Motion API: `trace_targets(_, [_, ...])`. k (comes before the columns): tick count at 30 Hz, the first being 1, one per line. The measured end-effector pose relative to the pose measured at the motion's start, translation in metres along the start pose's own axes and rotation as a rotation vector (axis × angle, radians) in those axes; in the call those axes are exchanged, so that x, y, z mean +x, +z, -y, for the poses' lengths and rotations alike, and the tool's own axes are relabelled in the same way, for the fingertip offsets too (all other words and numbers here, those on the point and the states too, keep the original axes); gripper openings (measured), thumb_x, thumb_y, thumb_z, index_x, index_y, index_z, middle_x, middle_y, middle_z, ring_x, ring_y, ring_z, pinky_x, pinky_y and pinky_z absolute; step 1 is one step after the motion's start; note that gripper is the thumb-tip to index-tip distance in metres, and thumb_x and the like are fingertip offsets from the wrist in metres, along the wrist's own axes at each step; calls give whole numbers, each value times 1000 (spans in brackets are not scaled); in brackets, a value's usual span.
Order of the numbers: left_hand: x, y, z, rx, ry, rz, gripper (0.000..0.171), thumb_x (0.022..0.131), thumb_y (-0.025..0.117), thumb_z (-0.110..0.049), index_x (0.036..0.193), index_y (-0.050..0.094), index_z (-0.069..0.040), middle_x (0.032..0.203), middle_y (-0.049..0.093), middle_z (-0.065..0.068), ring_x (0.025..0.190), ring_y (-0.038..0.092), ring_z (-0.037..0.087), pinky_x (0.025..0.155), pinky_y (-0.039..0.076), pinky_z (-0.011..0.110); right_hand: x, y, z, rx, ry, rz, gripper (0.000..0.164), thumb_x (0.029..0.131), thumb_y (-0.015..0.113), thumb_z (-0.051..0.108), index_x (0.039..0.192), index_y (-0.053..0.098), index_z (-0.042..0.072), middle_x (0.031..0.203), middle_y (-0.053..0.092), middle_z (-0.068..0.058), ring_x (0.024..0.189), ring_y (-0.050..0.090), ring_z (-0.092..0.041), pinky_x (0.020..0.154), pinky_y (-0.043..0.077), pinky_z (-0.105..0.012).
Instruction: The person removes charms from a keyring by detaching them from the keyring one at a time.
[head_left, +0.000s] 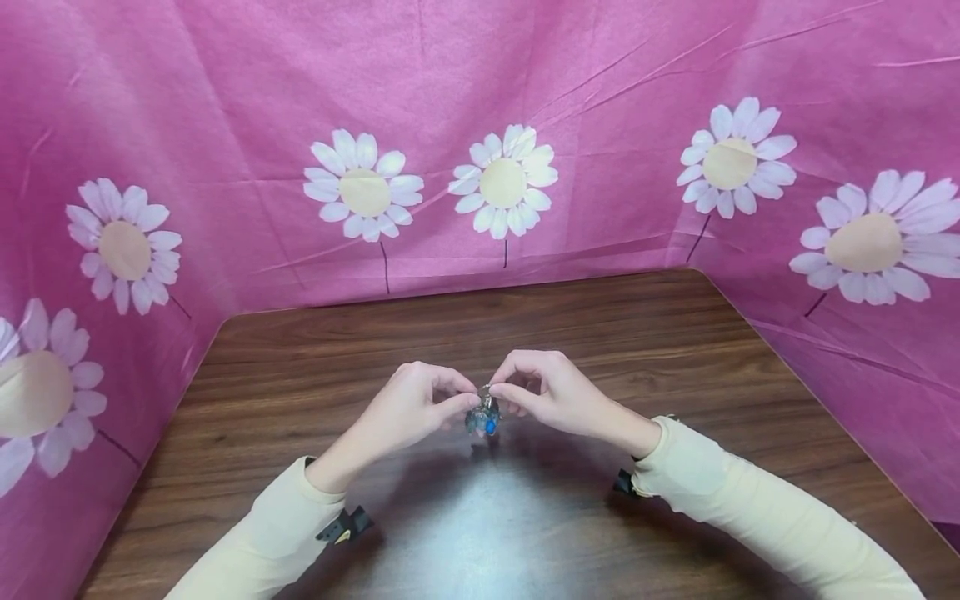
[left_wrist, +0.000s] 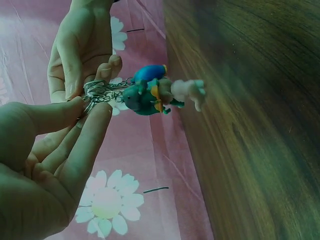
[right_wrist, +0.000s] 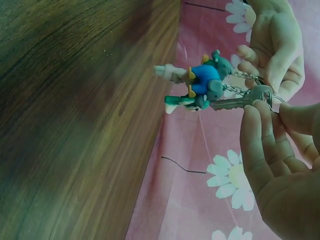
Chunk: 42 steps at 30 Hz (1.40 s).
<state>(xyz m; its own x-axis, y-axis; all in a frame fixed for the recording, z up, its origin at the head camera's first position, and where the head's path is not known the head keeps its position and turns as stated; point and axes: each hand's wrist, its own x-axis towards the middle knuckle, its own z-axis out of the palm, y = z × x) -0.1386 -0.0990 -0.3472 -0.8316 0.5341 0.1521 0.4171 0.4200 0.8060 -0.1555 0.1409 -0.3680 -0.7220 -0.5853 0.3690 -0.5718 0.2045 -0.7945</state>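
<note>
Above the table, both hands hold a keychain [head_left: 483, 417] between them. Small toy figures in blue, green and yellow [left_wrist: 147, 92] dangle from it on short metal chains [left_wrist: 115, 94]. My left hand [head_left: 408, 408] pinches the metal rings [left_wrist: 92, 95] between thumb and fingers. From the other side my right hand [head_left: 558, 396] pinches the ring at the head of a key [right_wrist: 232, 104]. In the right wrist view the key points toward the figures, its head touching the right fingertips. How the rings link is partly hidden by the fingers.
A brown wood-grain table [head_left: 480, 525] lies under the hands. Pink cloth [head_left: 247, 83] with white daisies stands around its back and sides. Both forearms, in cream sleeves [head_left: 765, 492], come in from the near edge, with black straps [head_left: 345, 525] at the wrists.
</note>
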Motion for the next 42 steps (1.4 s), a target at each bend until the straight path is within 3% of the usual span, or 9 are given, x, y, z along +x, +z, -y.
trace_targets(11, [-1, 4, 2, 22, 2, 49, 7, 94, 75, -16, 96, 79, -10, 81, 76, -4, 67, 72, 11, 62, 58, 24, 1, -3, -1, -41, 43, 133, 6, 97, 71, 10, 95, 73, 16, 73, 67, 3, 59, 64, -17, 49, 54, -28])
trace_targets(21, [1, 2, 4, -63, -26, 30, 8, 94, 73, -8, 99, 78, -4, 85, 77, 2, 75, 75, 18, 67, 61, 29, 5, 3, -2, 10, 104, 138, 6, 97, 71, 18, 97, 76, 13, 85, 74, 1, 67, 70, -17, 58, 59, -33])
trace_targets(29, [5, 2, 6, -275, -109, 5, 11, 94, 73, -6, 100, 76, 3, 87, 76, 10, 80, 75, 25, 69, 62, 33, 6, -1, -4, 216, 244, 142, 10, 96, 72, 12, 104, 73, 5, 90, 74, -8, 74, 71, -24, 72, 62, -46])
trace_targets(34, [6, 2, 5, -297, -130, 6, 12, 94, 73, -7, 100, 76, 3, 88, 76, 11, 82, 75, 25, 69, 62, 34, 5, -2, -7, 410, 394, 150, 18, 94, 74, 10, 107, 72, -2, 95, 72, -26, 78, 72, -29, 79, 58, -57])
trace_targets(38, [6, 1, 5, -357, -145, 29, 14, 93, 73, -7, 102, 75, 5, 89, 76, 13, 82, 75, 28, 71, 62, 36, 4, -3, -9, 488, 452, 123, 22, 93, 75, 12, 108, 72, -4, 96, 72, -27, 80, 73, -31, 80, 60, -52])
trace_targets(42, [6, -1, 7, -487, -199, 86, 21, 93, 74, -7, 106, 73, 9, 93, 75, 18, 85, 75, 32, 76, 62, 41, 4, -5, -8, 573, 500, 115, 23, 92, 75, 11, 109, 72, -4, 95, 74, -20, 80, 73, -25, 81, 60, -48])
